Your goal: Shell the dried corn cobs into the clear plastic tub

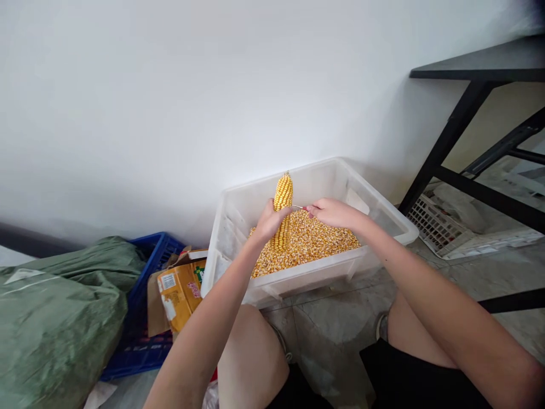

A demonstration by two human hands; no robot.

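Observation:
My left hand is wrapped round a yellow corn cob, which stands nearly upright above a white plastic bin. Rows of kernels still cover the side of the cob that faces me. In my right hand is a screwdriver-like tool with a reddish handle and a thin metal shaft. Its shaft points left and reaches the cob near my left thumb; whether the tip is in the kernels is hidden. Loose corn kernels lie in a heap in the bin beneath both hands.
To the left are a green sack, a blue crate and a yellow cardboard box. A black-framed table stands at the right, with a white basket under it. The wall rises right behind the bin.

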